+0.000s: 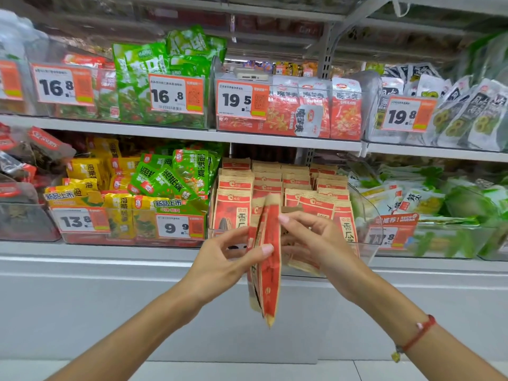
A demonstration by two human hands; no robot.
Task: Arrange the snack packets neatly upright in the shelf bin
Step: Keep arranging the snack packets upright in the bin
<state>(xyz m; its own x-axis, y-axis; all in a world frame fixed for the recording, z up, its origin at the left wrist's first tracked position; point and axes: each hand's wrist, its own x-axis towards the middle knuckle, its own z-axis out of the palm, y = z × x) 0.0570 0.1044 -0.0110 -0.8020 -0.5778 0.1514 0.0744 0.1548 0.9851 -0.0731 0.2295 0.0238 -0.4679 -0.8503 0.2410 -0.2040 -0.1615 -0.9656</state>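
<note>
Both hands pinch red-and-kraft packets (268,259) before the clear bin (368,251)
Left hand (220,259) fingers and right hand (310,240) fingers should square edges, then slide them upright behind the front row (233,207)

Red-and-tan snack packets (268,259) held edge-on before the clear bin (365,210)

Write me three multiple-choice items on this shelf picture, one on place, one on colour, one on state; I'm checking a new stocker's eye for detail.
1. Where is the bin of tan-and-red packets?
A. top shelf
B. lower shelf, centre
C. floor

2. What colour is the bracelet on the right wrist?
A. blue
B. red
C. white

3. What are the hands doing?
A. hanging empty
B. holding packets between them
C. pressing a price tag

Answers:
1 B, it sits below the 19.5 tag.
2 B, a red cord shows.
3 B, the left hand and right hand pinch the packets in front of the bin.
</note>
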